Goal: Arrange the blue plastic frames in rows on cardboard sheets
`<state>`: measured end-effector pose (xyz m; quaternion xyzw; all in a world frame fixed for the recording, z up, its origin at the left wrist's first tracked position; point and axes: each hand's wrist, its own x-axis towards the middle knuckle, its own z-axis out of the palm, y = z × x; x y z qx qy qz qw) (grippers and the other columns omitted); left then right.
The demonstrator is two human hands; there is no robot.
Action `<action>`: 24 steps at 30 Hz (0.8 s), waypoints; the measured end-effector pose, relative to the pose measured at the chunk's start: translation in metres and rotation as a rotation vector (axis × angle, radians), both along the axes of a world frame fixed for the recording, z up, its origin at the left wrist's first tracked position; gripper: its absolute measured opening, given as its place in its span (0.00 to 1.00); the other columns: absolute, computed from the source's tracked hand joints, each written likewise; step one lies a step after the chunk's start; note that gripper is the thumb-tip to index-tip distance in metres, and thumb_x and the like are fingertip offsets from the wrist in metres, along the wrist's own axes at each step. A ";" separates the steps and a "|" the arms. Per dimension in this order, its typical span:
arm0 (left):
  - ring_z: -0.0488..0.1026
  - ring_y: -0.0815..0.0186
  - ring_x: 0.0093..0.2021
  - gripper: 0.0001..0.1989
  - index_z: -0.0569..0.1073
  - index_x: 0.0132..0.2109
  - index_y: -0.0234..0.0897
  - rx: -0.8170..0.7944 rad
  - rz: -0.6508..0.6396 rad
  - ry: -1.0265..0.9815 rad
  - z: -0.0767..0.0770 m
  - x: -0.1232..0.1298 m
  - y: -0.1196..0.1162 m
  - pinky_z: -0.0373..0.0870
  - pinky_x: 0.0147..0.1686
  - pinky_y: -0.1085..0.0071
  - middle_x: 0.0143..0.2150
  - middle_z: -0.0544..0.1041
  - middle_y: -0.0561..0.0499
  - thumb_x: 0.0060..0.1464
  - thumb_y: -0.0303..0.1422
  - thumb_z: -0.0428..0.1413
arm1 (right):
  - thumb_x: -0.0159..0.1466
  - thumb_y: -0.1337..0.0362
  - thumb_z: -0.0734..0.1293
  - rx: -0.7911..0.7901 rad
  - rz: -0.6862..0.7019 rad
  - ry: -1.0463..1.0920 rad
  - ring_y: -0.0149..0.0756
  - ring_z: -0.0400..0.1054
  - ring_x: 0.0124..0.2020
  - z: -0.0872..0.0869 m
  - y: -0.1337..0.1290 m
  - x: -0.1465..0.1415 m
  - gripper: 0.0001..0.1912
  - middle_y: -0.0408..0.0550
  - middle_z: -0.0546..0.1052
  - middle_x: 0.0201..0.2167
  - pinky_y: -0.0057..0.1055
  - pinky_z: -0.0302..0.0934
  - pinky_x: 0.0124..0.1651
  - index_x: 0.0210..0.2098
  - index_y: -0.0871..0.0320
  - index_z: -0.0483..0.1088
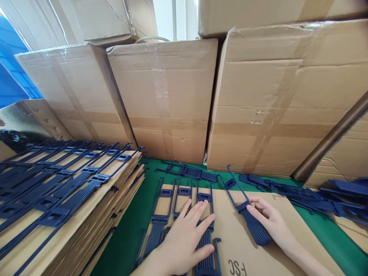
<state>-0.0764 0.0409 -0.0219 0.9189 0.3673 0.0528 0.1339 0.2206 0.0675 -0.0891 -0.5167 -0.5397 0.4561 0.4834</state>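
A cardboard sheet (230, 230) printed "FSC" lies on the green table, with several dark blue plastic frame parts (165, 193) side by side on its left part. My left hand (186, 237) rests palm down over these parts, fingers spread. At the sheet's right side my right hand (267, 218) pinches one more blue part (253, 226) between thumb and fingers, near its middle. That part is tilted, its ribbed end toward me and its two thin hooked arms pointing away.
A tall stack of cardboard sheets (115, 214) layered with blue parts stands at the left. More blue parts lie loose along the back (189, 171) and in a pile at the right (310, 195). Large cardboard boxes (172, 99) form a wall behind the green table (123, 230).
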 end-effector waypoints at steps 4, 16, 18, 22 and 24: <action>0.41 0.51 0.70 0.33 0.50 0.69 0.45 -0.021 0.001 0.019 0.000 -0.001 0.001 0.40 0.65 0.43 0.72 0.40 0.44 0.61 0.42 0.52 | 0.62 0.46 0.66 0.004 0.022 -0.024 0.36 0.64 0.31 -0.005 0.001 -0.001 0.20 0.45 0.71 0.30 0.29 0.59 0.32 0.43 0.55 0.68; 0.45 0.51 0.70 0.31 0.53 0.68 0.45 0.090 -0.007 0.056 0.002 0.002 0.002 0.43 0.65 0.45 0.71 0.46 0.43 0.61 0.42 0.52 | 0.61 0.45 0.65 0.093 0.075 -0.035 0.34 0.60 0.27 0.006 0.001 -0.006 0.22 0.41 0.65 0.24 0.29 0.55 0.31 0.40 0.58 0.67; 0.45 0.52 0.70 0.30 0.54 0.68 0.44 0.112 -0.015 0.069 0.004 0.003 0.002 0.43 0.66 0.46 0.71 0.47 0.43 0.62 0.43 0.51 | 0.61 0.44 0.65 0.094 0.097 -0.032 0.35 0.61 0.27 0.007 0.001 -0.007 0.23 0.41 0.66 0.24 0.30 0.55 0.31 0.40 0.58 0.66; 0.44 0.54 0.70 0.29 0.54 0.68 0.44 0.126 -0.016 0.094 0.004 0.005 0.002 0.42 0.66 0.47 0.71 0.46 0.44 0.63 0.44 0.49 | 0.61 0.44 0.65 0.140 0.123 -0.045 0.35 0.61 0.27 0.011 0.001 -0.007 0.23 0.41 0.65 0.24 0.31 0.56 0.32 0.39 0.58 0.66; 0.43 0.55 0.70 0.29 0.54 0.68 0.45 0.139 -0.014 0.086 0.002 0.006 0.003 0.41 0.66 0.47 0.71 0.46 0.44 0.64 0.44 0.48 | 0.61 0.44 0.65 0.191 0.119 -0.069 0.34 0.60 0.26 0.013 0.002 -0.006 0.23 0.41 0.64 0.23 0.31 0.56 0.31 0.38 0.58 0.66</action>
